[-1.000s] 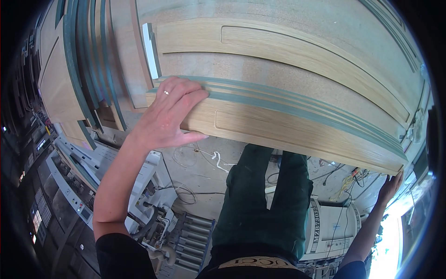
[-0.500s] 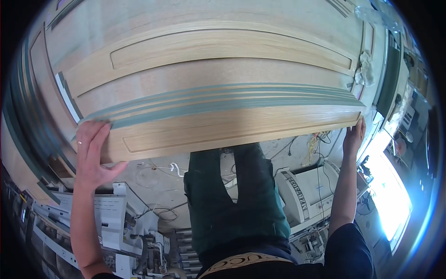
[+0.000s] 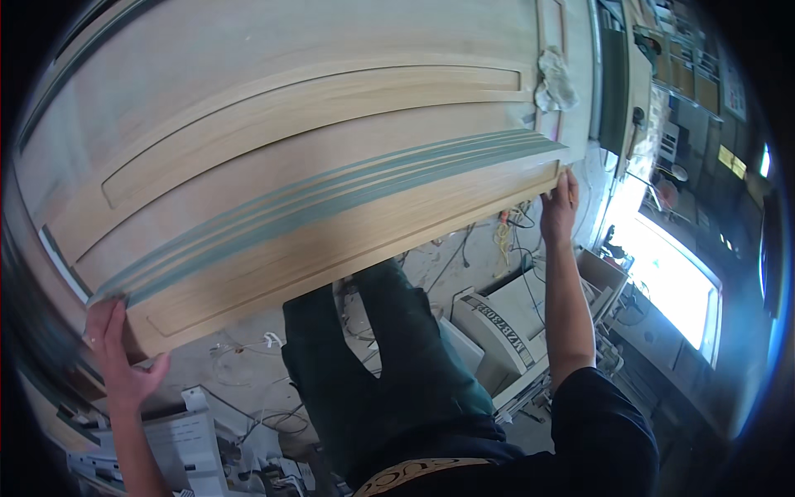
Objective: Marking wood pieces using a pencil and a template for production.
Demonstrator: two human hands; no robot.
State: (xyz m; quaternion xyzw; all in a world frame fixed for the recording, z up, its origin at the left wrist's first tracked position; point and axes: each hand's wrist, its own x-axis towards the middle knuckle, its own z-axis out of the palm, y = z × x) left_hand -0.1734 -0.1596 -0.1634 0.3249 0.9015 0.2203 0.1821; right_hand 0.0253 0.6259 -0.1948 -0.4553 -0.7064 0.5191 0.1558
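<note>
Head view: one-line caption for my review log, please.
Left hand and right hand grip opposite ends of a wooden door panel above cluttered floor.

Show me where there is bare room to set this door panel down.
The wooden door panel is held at both ends, left hand and right hand. Bare patch: the wide pale panel face behind it, up to the crumpled rag. A small grey floor strip shows under the left end. Crowded: cables, the white machine and papers below.
</note>
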